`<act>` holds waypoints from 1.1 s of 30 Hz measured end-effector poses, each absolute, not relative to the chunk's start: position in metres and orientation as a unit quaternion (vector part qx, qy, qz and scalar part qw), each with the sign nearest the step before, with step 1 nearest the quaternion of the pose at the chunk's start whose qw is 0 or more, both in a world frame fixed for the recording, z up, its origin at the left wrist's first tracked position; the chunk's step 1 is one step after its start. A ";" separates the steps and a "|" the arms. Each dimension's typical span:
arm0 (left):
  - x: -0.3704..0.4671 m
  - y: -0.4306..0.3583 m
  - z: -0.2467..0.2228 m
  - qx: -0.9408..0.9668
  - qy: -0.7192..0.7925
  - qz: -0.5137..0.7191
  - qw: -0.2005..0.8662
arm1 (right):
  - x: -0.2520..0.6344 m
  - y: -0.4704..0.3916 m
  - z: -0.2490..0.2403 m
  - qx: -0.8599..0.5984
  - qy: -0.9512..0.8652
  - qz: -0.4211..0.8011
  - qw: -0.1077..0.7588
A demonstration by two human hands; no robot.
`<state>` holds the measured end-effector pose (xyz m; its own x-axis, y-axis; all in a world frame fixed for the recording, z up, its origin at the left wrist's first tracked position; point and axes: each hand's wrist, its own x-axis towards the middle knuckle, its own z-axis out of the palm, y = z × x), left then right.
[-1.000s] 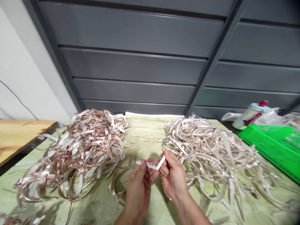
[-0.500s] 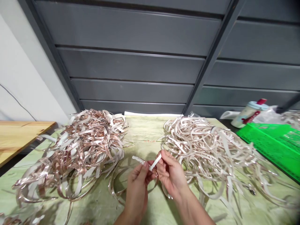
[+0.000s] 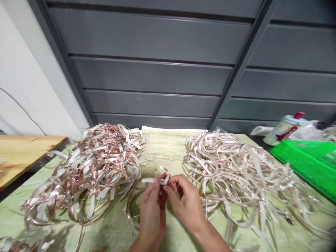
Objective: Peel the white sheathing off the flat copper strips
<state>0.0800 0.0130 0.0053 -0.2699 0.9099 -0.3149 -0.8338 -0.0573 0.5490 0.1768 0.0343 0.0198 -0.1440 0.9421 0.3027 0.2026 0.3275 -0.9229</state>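
Observation:
Both my hands meet over the middle of the table, pinching one narrow strip [image 3: 148,180] that is white on one face and shiny rose-gold on the other. My left hand [image 3: 152,210] grips it between thumb and fingers, its white end sticking out to the left. My right hand [image 3: 187,203] pinches the strip where it bends, thumb and fingers closed beside the left fingertips. A short end curls up above the fingers. Part of the strip is hidden behind my hands, and a loop of strip [image 3: 127,206] lies just left of my left hand.
A tangled heap of rose-gold and white strips [image 3: 105,161] lies left, another heap of paler strips [image 3: 225,164] right. A green plastic basket [image 3: 301,164] and a lidded cup [image 3: 285,129] stand far right. A wooden board [image 3: 26,150] is at left, a grey panelled wall [image 3: 157,77] behind.
My right hand has turned inward, its fingers now pointing left and closer to the left fingertips. The strip's upright white end has been folded down, and a curled end shows above. The view shifted slightly.

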 end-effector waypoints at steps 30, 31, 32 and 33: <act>0.090 0.007 -0.002 0.165 0.334 0.712 0.596 | 0.171 0.037 0.028 -0.316 -0.326 0.678 0.579; 0.090 0.007 -0.002 0.185 0.348 0.706 0.589 | 0.171 0.037 0.028 -0.312 -0.326 0.685 0.572; 0.090 0.007 -0.002 0.199 0.356 0.702 0.583 | 0.172 0.038 0.027 -0.306 -0.320 0.695 0.566; 0.089 0.007 -0.003 0.204 0.359 0.702 0.581 | 0.173 0.039 0.026 -0.298 -0.307 0.707 0.563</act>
